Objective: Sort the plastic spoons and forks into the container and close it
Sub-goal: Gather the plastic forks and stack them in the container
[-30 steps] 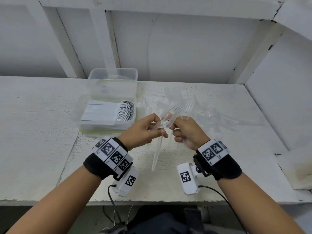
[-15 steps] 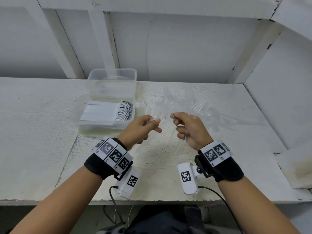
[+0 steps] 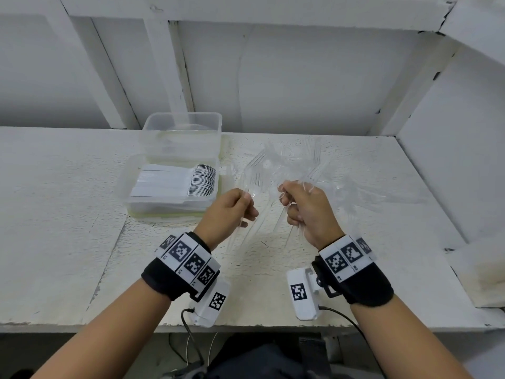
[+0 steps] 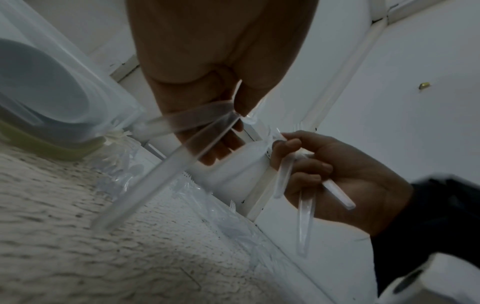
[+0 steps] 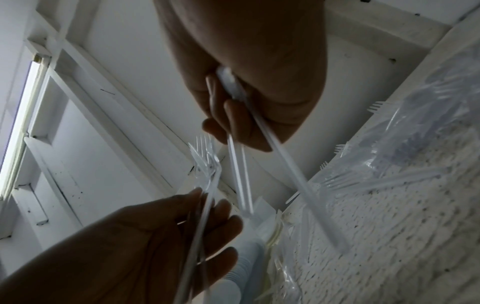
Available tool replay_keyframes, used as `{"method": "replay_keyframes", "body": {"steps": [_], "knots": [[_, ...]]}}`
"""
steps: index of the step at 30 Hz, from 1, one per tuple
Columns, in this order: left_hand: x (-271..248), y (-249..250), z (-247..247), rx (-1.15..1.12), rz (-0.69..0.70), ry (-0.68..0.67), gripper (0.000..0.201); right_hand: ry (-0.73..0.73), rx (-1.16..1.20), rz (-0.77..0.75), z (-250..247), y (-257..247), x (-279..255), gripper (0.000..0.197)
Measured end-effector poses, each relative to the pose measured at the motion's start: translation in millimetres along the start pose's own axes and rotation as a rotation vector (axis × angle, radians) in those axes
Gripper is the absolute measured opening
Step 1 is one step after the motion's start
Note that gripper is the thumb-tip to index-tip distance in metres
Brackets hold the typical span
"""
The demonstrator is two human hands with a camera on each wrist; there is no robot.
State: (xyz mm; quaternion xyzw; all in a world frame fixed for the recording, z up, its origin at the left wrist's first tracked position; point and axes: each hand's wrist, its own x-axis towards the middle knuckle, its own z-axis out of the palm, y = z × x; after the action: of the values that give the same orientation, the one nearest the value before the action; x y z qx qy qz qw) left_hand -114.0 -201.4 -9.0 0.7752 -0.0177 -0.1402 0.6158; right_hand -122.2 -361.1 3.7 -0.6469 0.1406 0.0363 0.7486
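Both hands are raised above the middle of the white desk [image 3: 68, 242], a little apart from each other. The left hand [image 3: 228, 212] has its fingers curled round the handles of a few clear plastic forks [image 3: 255, 173], thumb pressed on top; the tines point up and away toward the back wall, and the handles slant down toward the front edge of the desk. The right hand [image 3: 306, 212] likewise grips a small bunch of clear forks, its fingers [image 4: 298, 164] folded round the handles, which stick out below the fist. How many forks each hand holds cannot be told.

An open clear container [image 3: 128, 192] stands on the left half of the desk, left of the left hand and nearer the back edge than the front. It holds a neat row of white spoons [image 3: 175, 181], bowls to the right. A second clear tub [image 3: 183, 124] sits directly behind it, against the back wall; whether the two touch cannot be told. A yellowish-green piece [image 4: 39, 146] lies under the container.

A loose heap of clear forks [image 3: 341, 187] on crumpled clear plastic wrap [image 5: 428, 115] is spread over the right half of the desk, behind and to the right of the right hand, reaching toward the back edge.
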Motion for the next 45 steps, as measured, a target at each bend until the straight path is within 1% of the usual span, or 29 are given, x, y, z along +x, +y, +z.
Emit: {"method": "replay_keyframes", "body": {"steps": [3,6,7,8,11,14,16,20,23,25,29,31,33,35,37,40,42,45], "knots": [[0,-3,3,-0.014,-0.001,0.032,0.022,0.017,-0.024,-0.025,5,1,-1,0.021],[-4,0,5,-0.162,-0.051,-0.022,0.017,0.041,-0.045,-0.054,9,2,-2,0.026],[-5,0,6,-0.179,-0.051,-0.034,0.016,0.048,-0.052,-0.062,11,2,-2,0.027],[-6,0,6,-0.160,-0.045,-0.038,0.016,0.053,-0.057,-0.066,12,2,-2,0.027],[-6,-3,8,0.033,-0.002,-0.042,0.018,0.066,-0.074,-0.067,18,5,-2,0.024],[-7,-2,12,0.008,-0.020,-0.091,0.018,0.097,-0.094,-0.070,25,8,-1,0.017],[-8,-2,14,0.024,-0.016,-0.086,0.019,0.105,-0.093,-0.069,29,10,0,0.015],[-9,-6,16,0.128,0.026,-0.083,0.020,0.065,-0.137,-0.077,32,10,0,0.026],[-10,-6,15,0.141,0.033,-0.061,0.020,0.041,-0.201,-0.096,31,8,-1,0.026],[-10,-7,13,0.129,0.023,-0.048,0.021,0.014,-0.208,-0.083,29,6,-1,0.024],[-8,-8,10,0.117,-0.014,-0.009,0.019,-0.049,-0.140,-0.033,26,3,-2,0.009],[-7,-8,8,0.142,-0.026,0.012,0.017,-0.048,-0.127,-0.021,22,2,-1,0.010],[-6,-8,5,0.164,-0.038,0.017,0.018,-0.015,-0.155,-0.033,16,1,2,0.010],[-5,-8,2,0.162,-0.047,-0.003,0.017,0.028,-0.211,-0.071,11,1,5,0.014],[-4,-7,1,0.121,-0.060,-0.045,0.020,0.037,-0.288,-0.118,6,2,8,0.022],[-5,-7,1,0.030,-0.084,-0.101,0.022,-0.042,-0.308,-0.125,4,5,11,0.027],[-6,-7,0,0.015,-0.069,-0.141,0.022,-0.057,-0.314,-0.121,5,7,14,0.025],[-6,-6,-1,0.016,-0.039,-0.197,0.024,-0.055,-0.334,-0.139,8,9,17,0.016]]}}
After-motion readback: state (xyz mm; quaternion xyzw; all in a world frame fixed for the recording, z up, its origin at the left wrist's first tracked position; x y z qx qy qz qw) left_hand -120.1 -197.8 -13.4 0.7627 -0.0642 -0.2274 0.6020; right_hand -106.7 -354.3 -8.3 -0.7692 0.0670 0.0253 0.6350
